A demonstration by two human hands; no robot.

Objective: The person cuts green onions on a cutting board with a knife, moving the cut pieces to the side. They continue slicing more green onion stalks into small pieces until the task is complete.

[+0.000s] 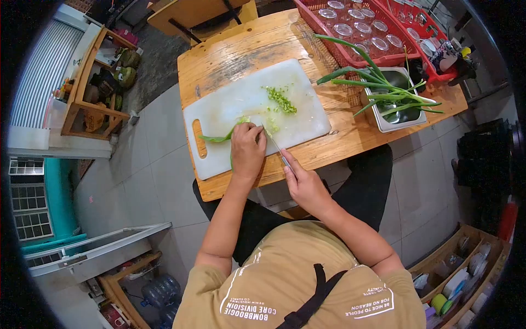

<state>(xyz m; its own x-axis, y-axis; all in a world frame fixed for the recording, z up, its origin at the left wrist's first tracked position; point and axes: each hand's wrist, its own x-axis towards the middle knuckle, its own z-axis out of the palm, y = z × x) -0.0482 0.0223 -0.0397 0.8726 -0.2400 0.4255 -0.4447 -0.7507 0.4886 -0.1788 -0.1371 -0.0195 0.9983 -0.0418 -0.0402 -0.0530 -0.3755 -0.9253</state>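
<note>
My left hand is closed over a green onion, pressing it to the white cutting board. The onion's green leaf sticks out to the left of my fingers. In my right hand is a knife, gripped by its handle, with the blade pointing up and left beside my left fingertips. Small cut pieces lie near the blade. A pile of chopped green onion rests farther back on the board, toward the right.
Whole green onions lie across a metal container at the table's right. Behind it, a red crate holds several upturned glasses, and a second red basket stands beside it. A wooden chair is at the far edge.
</note>
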